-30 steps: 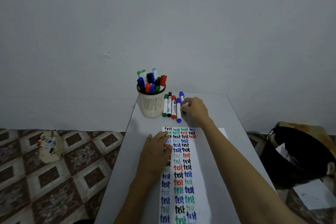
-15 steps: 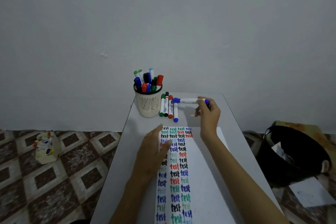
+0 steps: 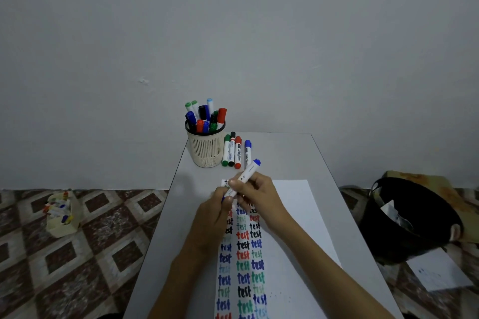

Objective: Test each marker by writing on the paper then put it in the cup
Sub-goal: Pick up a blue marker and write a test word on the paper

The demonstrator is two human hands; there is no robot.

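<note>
Both hands hold a blue-capped white marker (image 3: 245,175) above the top of the paper (image 3: 290,215), which is covered in columns of the word "test". My right hand (image 3: 255,194) grips the marker's barrel. My left hand (image 3: 216,211) pinches its lower end, where the cap is mostly hidden by fingers. A cream mesh cup (image 3: 206,147) full of several markers stands at the table's far left. Beside it lie a green marker (image 3: 226,150), a black marker (image 3: 232,149), a red marker (image 3: 238,152) and a blue marker (image 3: 247,151).
The grey table (image 3: 324,163) stands against a plain wall. A black bin (image 3: 404,217) with paper scraps sits on the floor at right, a loose sheet (image 3: 435,272) near it. A small cream box of markers (image 3: 62,212) rests on the tiled floor at left.
My right hand picked a blue marker from the row and brought it back over the paper. My left hand lifted off the paper and took hold of the marker's lower end.
</note>
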